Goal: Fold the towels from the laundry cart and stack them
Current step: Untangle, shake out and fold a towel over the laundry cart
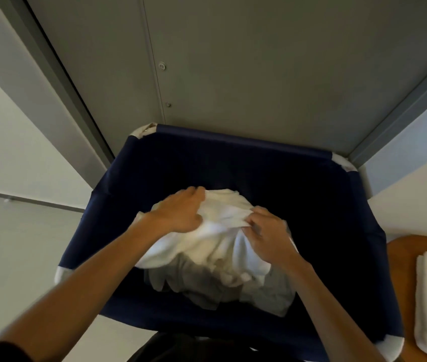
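Both hands — left (181, 212), right (267, 232) — are bunching the crumpled white cotton towel (222, 231) over the navy fabric laundry cart (246, 142), seemingly hunting an edge to lift it out for folding.

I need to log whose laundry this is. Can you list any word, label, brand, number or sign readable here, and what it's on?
None: nothing here can be read.
The cart is plain navy cloth.
The towel, gripped by the left hand and right hand, is plain white.
The door behind bears only two small metal fittings.
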Demonstrator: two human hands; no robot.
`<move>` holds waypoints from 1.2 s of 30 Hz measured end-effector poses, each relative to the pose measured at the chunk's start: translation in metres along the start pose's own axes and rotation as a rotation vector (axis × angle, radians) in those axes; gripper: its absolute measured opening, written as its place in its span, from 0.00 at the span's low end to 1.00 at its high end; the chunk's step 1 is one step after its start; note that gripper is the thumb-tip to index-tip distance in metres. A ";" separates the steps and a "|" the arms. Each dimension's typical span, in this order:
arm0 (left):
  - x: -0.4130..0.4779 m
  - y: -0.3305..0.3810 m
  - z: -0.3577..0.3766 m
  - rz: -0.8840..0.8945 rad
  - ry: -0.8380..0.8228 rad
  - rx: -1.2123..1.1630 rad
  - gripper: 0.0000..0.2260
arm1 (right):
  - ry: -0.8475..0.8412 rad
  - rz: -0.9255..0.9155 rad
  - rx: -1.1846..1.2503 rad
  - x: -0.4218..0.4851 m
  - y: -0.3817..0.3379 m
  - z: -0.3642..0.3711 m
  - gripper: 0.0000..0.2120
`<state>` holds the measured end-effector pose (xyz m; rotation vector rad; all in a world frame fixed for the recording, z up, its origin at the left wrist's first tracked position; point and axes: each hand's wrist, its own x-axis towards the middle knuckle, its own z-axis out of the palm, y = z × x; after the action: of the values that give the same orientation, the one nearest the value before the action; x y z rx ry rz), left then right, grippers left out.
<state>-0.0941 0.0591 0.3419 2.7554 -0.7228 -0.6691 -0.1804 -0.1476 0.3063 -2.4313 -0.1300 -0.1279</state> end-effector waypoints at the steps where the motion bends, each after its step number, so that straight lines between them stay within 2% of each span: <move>1: 0.001 0.007 0.005 0.082 -0.004 -0.097 0.22 | -0.032 -0.044 0.029 0.002 -0.005 0.001 0.07; 3: 0.004 0.021 0.014 0.192 -0.013 -0.232 0.18 | -0.092 -0.082 0.094 0.004 -0.013 0.003 0.08; 7: 0.008 0.034 0.016 0.230 -0.108 -0.304 0.05 | -0.102 -0.015 0.206 0.002 -0.014 0.001 0.09; 9: 0.006 0.037 0.016 0.245 -0.134 -0.329 0.03 | -0.091 0.034 0.225 -0.001 -0.013 -0.003 0.09; 12: 0.007 0.041 0.019 0.255 -0.065 -0.317 0.02 | -0.085 0.041 0.210 -0.002 -0.012 -0.007 0.09; 15: 0.010 0.043 0.017 0.255 0.006 -0.360 0.09 | -0.066 0.063 0.131 0.000 -0.007 -0.012 0.05; 19: 0.011 0.040 0.011 0.273 0.056 -0.432 0.02 | -0.112 0.082 0.098 -0.003 0.002 -0.020 0.03; 24: 0.010 0.027 -0.002 0.270 0.126 -0.538 0.04 | -0.192 0.143 -0.001 -0.012 0.018 -0.019 0.06; 28: 0.012 0.023 0.003 0.205 0.036 -0.373 0.10 | -0.157 0.167 0.001 -0.011 0.019 -0.019 0.05; 31: 0.009 0.029 0.009 0.146 0.030 -0.254 0.08 | -0.161 0.121 -0.023 -0.004 0.012 -0.019 0.05; 36: 0.000 0.058 0.026 0.294 0.087 -0.428 0.12 | -0.139 0.026 -0.012 0.008 -0.001 -0.024 0.05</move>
<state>-0.1303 0.0075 0.3370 2.2205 -0.8314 -0.5596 -0.1742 -0.1617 0.3260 -2.4517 -0.1603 0.0518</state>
